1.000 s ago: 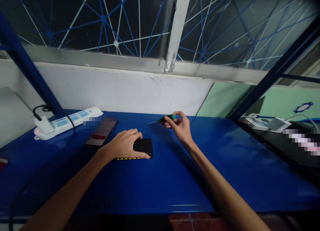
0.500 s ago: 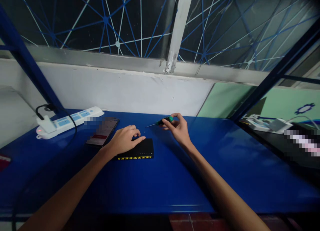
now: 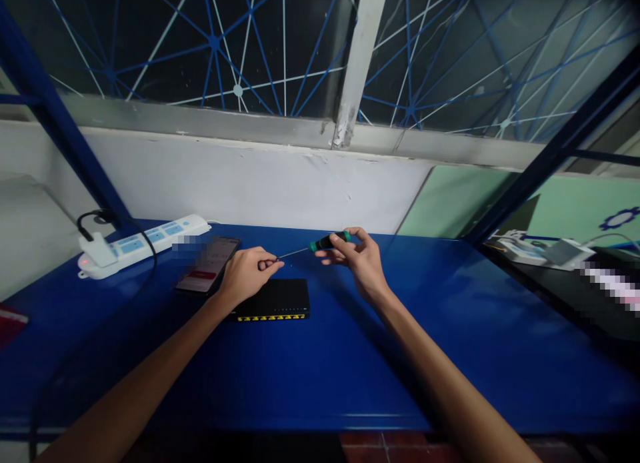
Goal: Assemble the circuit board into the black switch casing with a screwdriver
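Note:
My right hand grips a screwdriver by its black and green handle. Its thin metal shaft points left, and the tip meets the fingertips of my left hand. Thumb and fingers of the left hand are pinched together at that tip; whatever small thing lies between them is too tiny to make out. Below the left hand, a flat black network switch rests on the blue table, its row of yellow ports facing me. The left hand and wrist cover the switch's left part.
A smartphone lies just left of the switch. Behind it stands a white power strip with a plugged-in adapter and a black cable. White devices sit at the far right. Blue frame posts rise at both sides.
My left hand has lifted slightly up from over the switch and closed into a pinch. The screwdriver's tip has moved left to reach its fingertips.

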Demonstrator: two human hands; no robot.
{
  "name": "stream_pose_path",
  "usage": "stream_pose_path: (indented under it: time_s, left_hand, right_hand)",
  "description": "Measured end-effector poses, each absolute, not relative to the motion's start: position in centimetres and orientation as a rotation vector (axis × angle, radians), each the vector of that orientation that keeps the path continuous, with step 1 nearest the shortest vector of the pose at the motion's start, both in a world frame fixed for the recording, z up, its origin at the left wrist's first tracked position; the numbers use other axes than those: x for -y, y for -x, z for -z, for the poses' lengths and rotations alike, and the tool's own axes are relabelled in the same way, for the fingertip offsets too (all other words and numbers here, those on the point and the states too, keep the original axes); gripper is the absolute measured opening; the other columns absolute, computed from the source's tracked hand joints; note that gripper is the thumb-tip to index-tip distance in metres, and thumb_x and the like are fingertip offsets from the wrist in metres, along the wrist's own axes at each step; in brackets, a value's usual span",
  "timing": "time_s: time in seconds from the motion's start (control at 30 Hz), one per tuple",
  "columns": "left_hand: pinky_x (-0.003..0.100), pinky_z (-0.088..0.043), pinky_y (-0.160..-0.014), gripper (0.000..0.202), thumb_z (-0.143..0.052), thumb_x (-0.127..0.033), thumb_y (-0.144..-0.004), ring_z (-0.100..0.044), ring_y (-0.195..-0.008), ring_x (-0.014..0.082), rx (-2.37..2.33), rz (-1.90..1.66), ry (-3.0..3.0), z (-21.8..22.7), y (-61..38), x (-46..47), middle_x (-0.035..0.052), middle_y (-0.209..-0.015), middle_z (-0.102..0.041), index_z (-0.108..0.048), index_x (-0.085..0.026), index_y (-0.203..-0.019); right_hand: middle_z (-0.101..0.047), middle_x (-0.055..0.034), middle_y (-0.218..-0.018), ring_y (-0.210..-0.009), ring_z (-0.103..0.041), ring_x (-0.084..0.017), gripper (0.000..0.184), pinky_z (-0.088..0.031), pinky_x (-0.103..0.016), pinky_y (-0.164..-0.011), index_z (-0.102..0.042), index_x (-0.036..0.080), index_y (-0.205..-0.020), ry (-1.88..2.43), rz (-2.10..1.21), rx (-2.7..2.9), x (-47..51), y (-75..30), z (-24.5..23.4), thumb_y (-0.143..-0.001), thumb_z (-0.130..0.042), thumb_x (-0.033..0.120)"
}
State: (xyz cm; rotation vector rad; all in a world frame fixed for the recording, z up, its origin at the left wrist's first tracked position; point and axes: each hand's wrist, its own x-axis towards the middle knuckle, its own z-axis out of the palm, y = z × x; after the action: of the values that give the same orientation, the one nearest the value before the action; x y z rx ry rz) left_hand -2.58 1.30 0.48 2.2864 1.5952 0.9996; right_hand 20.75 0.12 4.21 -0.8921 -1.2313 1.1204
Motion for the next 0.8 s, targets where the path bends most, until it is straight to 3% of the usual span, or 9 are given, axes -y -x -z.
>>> stream_pose_path:
  time_s: [0.8]
  left_hand:
    - [0.025,-0.036,-0.053,0.019,-0.057,-0.026,-0.085,-0.062,-0.066,0.0154,-1.679,-0.992,-2.525,-0.67,2.29,-0.69,-0.0002,-0.084,-0.072,-0.075,-0.024,-0.086]
  right_hand:
    - [-0.073,-0.0034,-0.071,-0.070,-0.074,-0.027,0.042,-0.059,-0.037,-0.061,-0.039,0.024,-0.091,0.798,-1.104,1.273,0.34,-20.51,-4.42,-0.075,-0.075,0.039]
